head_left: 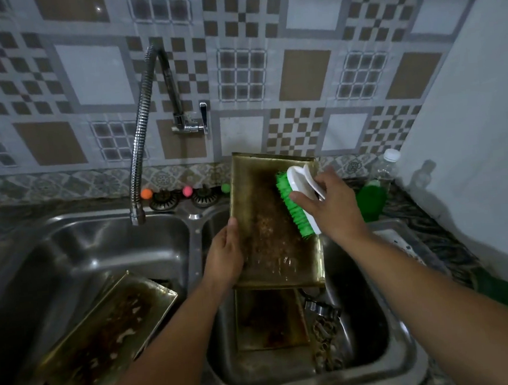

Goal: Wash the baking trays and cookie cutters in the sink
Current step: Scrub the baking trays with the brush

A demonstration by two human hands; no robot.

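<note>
A stained baking tray stands tilted over the right sink basin. My left hand grips its left edge. My right hand holds a white scrub brush with green bristles, the bristles pressed against the tray's upper right. A second dirty tray lies flat in the right basin below, with several metal cookie cutters beside it. A third dirty tray leans in the left basin.
A flexible chrome faucet hangs over the left basin, its handle on the tiled wall. A green soap bottle and a clear plastic bottle stand on the right counter. Coloured plugs sit behind the sink.
</note>
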